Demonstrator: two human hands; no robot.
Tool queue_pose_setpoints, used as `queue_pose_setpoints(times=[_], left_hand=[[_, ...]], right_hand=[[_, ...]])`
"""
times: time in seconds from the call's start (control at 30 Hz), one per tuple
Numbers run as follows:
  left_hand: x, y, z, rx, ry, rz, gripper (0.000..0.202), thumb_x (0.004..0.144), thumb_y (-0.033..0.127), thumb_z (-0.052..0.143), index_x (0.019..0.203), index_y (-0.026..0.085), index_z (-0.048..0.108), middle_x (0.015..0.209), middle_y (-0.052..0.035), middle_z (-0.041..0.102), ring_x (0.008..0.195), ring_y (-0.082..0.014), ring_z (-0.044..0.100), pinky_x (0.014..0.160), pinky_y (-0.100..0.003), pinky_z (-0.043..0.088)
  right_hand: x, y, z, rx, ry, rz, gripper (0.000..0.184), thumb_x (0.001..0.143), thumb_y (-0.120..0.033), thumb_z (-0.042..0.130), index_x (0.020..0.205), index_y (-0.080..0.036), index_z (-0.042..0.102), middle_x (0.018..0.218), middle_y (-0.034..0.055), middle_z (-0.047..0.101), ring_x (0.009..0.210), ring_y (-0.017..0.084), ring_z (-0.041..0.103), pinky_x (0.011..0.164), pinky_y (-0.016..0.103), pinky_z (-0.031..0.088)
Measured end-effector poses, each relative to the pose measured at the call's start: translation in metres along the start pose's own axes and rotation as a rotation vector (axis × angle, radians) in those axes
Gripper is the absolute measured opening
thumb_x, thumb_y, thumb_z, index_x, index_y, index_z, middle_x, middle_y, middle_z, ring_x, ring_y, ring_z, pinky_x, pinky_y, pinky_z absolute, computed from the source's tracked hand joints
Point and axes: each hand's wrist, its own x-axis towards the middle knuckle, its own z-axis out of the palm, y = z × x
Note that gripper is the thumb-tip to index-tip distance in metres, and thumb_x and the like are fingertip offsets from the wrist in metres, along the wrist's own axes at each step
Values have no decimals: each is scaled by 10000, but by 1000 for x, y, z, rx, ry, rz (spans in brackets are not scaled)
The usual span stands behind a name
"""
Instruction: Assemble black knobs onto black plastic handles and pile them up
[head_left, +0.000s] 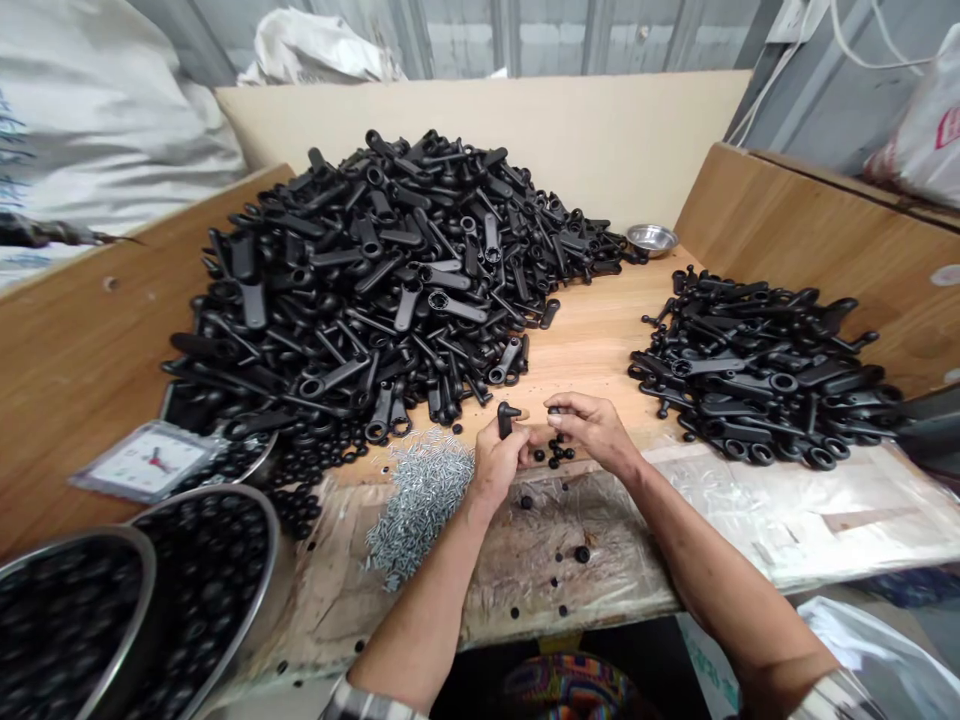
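My left hand (493,468) is closed around a black plastic crank handle (506,416), whose rounded end shows above the fingers. The rest of the handle is hidden in the grip. To its right, my right hand (600,428) pinches a small black knob (553,410) between thumb and fingertips. Several loose black knobs (556,452) lie on the bench just below the two hands. Beside my left forearm spreads a heap of small silver metal pins (427,495); whether they are threaded is too small to tell.
A large pile of black crank handles (390,260) rises at the back left, a smaller pile of handles (765,370) at the right. Metal bowls of black knobs (206,590) stand front left. A small steel bowl (652,238) sits at the back. Wooden boards (810,240) wall the bench.
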Motion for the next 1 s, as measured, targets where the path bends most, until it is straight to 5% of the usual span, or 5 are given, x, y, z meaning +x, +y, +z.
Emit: queue_pose_setpoints(times=[0.1,0.23,0.5,0.83,1.0], left_hand=[[0,-7,0,161,49,71,99,668,218,535,746,157,538,524,33,534,398,-71,406,401,-188,301],[-3,-7,2,304,43,201,59,702,209,539,722,170,579,593,23,559,543,-94,489,526,-193,368],[-4,-5,4,425,62,289,90,746,212,507,765,184,590,648,3,574,606,-114,506,586,-209,373],[-6,-7,4,1024,118,274,310,773,180,424,1067,177,523,749,-44,631,709,-170,584,641,-240,405],[-6,-10,3,1151,148,327,334,795,196,404,1114,157,493,782,-71,643,750,-189,607,658,-247,419]], right_hand=[[-1,0,7,378,-45,160,257,662,-283,659,887,-160,635,622,-12,592,489,86,521,447,191,419],[-2,2,16,587,-103,242,254,648,-284,683,850,-136,642,646,26,632,503,93,566,418,169,438],[-2,7,20,640,-94,281,217,665,-298,678,776,-117,638,577,16,615,455,94,555,364,161,441],[-4,4,19,615,-56,334,220,652,-312,677,690,-108,604,472,-10,555,360,77,476,292,148,345],[-3,3,21,605,-42,382,212,653,-316,660,662,-120,579,447,-27,518,350,69,444,277,142,267]])
